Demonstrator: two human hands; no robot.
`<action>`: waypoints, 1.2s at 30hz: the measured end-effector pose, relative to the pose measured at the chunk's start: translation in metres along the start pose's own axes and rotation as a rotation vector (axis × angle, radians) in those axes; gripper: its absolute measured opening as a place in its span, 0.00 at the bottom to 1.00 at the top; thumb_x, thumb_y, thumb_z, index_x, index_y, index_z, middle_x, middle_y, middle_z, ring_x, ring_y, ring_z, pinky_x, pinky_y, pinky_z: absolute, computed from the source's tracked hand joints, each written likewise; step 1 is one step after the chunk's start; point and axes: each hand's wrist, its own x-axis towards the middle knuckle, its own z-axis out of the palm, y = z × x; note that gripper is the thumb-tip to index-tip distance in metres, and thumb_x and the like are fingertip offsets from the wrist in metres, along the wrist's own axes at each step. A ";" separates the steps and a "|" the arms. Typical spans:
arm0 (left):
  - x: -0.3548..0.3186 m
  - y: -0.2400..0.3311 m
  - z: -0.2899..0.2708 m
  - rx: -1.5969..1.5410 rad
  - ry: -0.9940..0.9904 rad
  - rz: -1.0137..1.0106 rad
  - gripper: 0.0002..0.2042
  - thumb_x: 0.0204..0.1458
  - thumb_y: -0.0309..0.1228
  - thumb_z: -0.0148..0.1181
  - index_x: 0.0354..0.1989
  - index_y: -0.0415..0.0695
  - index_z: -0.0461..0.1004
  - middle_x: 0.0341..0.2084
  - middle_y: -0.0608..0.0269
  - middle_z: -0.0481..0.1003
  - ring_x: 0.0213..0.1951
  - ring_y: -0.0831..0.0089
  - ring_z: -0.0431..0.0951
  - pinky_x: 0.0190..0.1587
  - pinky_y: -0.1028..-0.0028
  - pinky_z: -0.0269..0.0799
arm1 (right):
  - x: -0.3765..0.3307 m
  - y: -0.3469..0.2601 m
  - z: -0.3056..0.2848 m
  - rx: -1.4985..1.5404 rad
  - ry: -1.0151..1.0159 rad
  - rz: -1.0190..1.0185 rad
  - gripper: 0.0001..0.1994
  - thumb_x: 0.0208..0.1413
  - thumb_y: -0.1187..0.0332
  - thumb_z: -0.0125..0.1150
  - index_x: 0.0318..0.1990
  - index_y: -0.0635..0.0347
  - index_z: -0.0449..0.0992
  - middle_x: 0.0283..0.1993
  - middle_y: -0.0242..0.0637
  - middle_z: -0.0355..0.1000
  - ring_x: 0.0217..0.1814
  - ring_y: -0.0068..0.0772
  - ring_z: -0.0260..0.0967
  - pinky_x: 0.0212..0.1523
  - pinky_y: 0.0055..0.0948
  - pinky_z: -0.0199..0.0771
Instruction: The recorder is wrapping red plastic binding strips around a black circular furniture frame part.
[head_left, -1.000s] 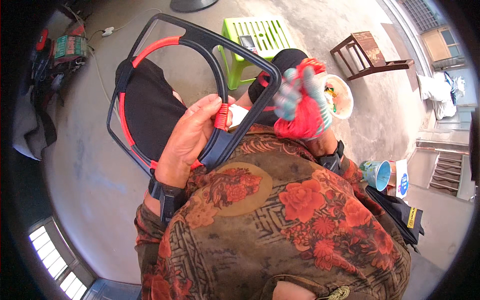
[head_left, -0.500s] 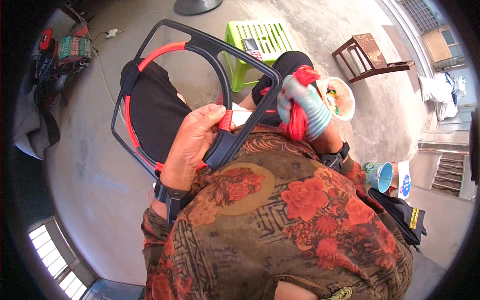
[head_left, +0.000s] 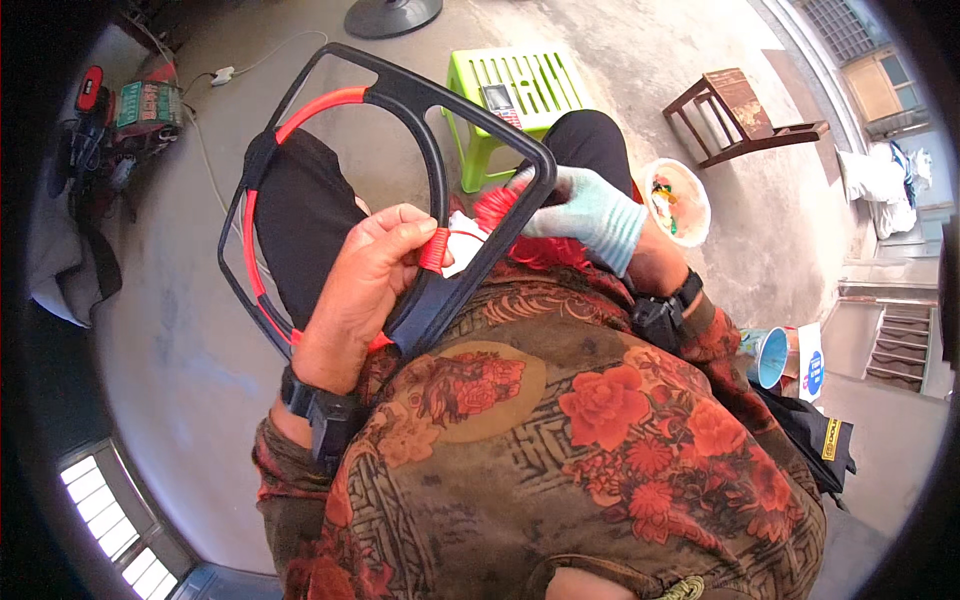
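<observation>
A black frame (head_left: 415,110) with an inner ring lies tilted over my lap, parts of its ring covered in red. My left hand (head_left: 365,275) is closed on the ring's right side, thumb and fingers pinching beside a tight winding of red cord (head_left: 434,250). In a pale blue work glove, my right hand (head_left: 590,212) is closed around a bundle of red cord (head_left: 494,207) at the frame's right bar. Some of that bundle shows inside the opening; the bar and glove hide the rest. A white piece (head_left: 463,240) shows behind the winding.
Beyond my knees stands a green plastic stool (head_left: 540,85) with a phone (head_left: 498,98) on it. A white bucket (head_left: 690,200) holding small coloured bits is by my right knee. Farther right are a wooden stool (head_left: 735,110) on its side and a blue bucket (head_left: 768,357).
My right hand has moved left with the red cord bundle, from outside the frame to its right bar. My left hand keeps its pinch; the frame has shifted slightly.
</observation>
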 end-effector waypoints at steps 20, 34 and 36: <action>-0.001 -0.011 0.024 -0.126 0.184 0.047 0.15 0.57 0.38 0.47 0.36 0.37 0.71 0.31 0.59 0.75 0.32 0.75 0.76 0.35 0.77 0.71 | 0.067 0.020 0.056 1.100 -0.475 0.050 0.16 0.56 0.64 0.53 0.48 0.63 0.69 0.41 0.34 0.72 0.40 0.24 0.71 0.45 0.22 0.71; -0.001 -0.015 0.001 -0.186 -0.047 -0.089 0.13 0.53 0.32 0.46 0.37 0.32 0.70 0.26 0.56 0.74 0.29 0.70 0.73 0.36 0.74 0.69 | -0.007 0.058 -0.087 1.172 0.144 -0.392 0.13 0.57 0.59 0.49 0.41 0.60 0.67 0.29 0.30 0.65 0.29 0.29 0.63 0.33 0.28 0.68; 0.000 -0.015 0.000 -0.180 -0.069 -0.090 0.14 0.53 0.32 0.46 0.37 0.32 0.70 0.26 0.56 0.73 0.29 0.70 0.73 0.36 0.74 0.69 | -0.034 0.083 -0.120 1.392 -0.011 -0.439 0.16 0.59 0.58 0.45 0.40 0.64 0.65 0.24 0.28 0.60 0.24 0.22 0.60 0.24 0.23 0.63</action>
